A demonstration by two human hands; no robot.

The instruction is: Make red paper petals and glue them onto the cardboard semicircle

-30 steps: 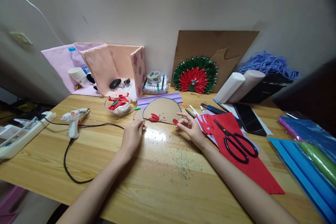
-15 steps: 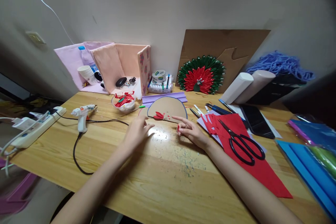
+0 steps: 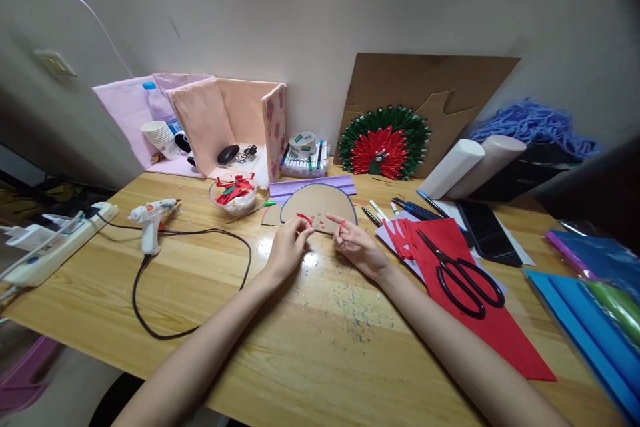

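Observation:
My left hand (image 3: 289, 248) is at the lower edge of a round cardboard piece (image 3: 320, 200) with a blue rim, thumb and fingers pinched together. A red petal-shaped piece (image 3: 303, 217) shows at its fingertips; the fingers partly cover it. My right hand (image 3: 363, 252) is a little to the right, palm turned up and index finger stretched out. Between its thumb and fingers is a small red scrap (image 3: 342, 227). Tiny red bits lie on the cardboard between the hands.
On the left are a glue gun (image 3: 151, 221) with its black cord and a power strip (image 3: 63, 247). Behind stands a bowl (image 3: 233, 203) of red scraps. Black-handled scissors (image 3: 463, 277) lie on red cloth (image 3: 505, 340) at right. A red-green fan-shaped craft (image 3: 384, 147) leans behind.
My left hand has moved right and closed its fingers at the red petal piece on the cardboard. The right hand has turned its palm upward, the red scrap still in its fingers.

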